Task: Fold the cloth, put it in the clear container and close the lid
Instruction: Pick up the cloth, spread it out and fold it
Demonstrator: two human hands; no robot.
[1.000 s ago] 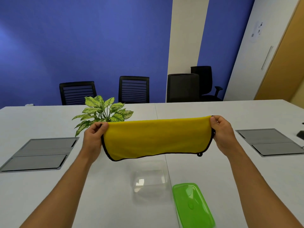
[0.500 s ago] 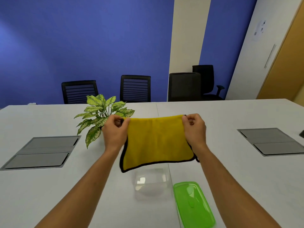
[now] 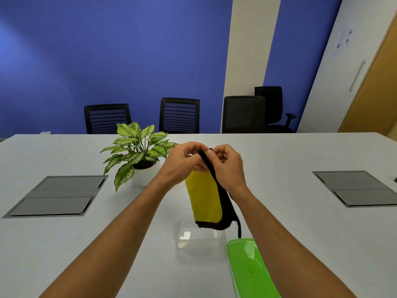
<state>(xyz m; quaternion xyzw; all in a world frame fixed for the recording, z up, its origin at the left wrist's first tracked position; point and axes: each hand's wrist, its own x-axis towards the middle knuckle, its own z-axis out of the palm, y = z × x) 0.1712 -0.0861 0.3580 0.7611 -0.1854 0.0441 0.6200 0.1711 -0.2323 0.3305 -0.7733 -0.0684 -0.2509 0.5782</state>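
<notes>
A yellow cloth (image 3: 204, 196) with black edging hangs folded into a narrow strip above the white table (image 3: 300, 211). My left hand (image 3: 182, 162) and my right hand (image 3: 227, 166) pinch its top edge together, almost touching. Its lower end hangs just over the clear container (image 3: 197, 239), which stands open on the table. The green lid (image 3: 251, 267) lies flat on the table to the right of the container.
A potted plant (image 3: 137, 153) in a white pot stands left of my hands. Grey cable hatches (image 3: 55, 196) (image 3: 356, 190) are set into the table at left and right. Black chairs (image 3: 179, 115) line the far side by the blue wall.
My hands have come together, folding the wide yellow cloth in half twice. It now hangs as a narrow strip instead of a broad band.
</notes>
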